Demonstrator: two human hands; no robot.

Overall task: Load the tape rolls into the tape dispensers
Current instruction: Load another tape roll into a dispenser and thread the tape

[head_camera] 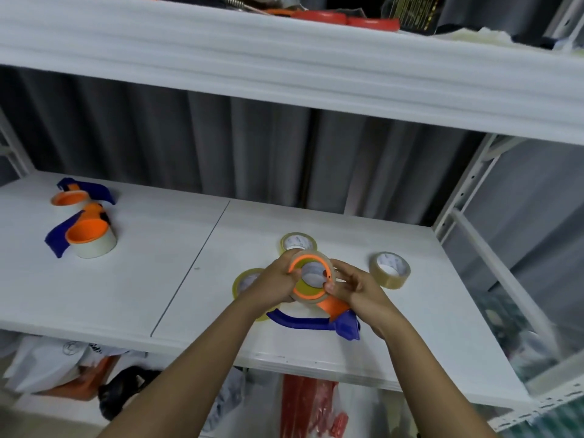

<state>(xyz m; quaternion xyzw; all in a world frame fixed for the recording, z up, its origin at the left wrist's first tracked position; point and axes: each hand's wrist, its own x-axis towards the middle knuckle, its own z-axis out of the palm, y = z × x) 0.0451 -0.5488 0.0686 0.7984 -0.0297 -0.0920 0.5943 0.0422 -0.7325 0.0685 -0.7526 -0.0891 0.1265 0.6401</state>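
1. Left hand (274,283) and right hand (354,287) both grasp the tape roll (311,277) on the dispenser (328,314), 5 o'clock of shelf (126,279)
2. Risk: uneven pressure could jam the roll askew on the hub

I note a white shelf (94,295) with a seam at its middle. Grey curtain (221,147) hangs behind, at 12 o'clock. Upper shelf (284,67) carries red items (319,18). At 6 o'clock, below the shelf: white bags (44,361), red packaging (303,403).
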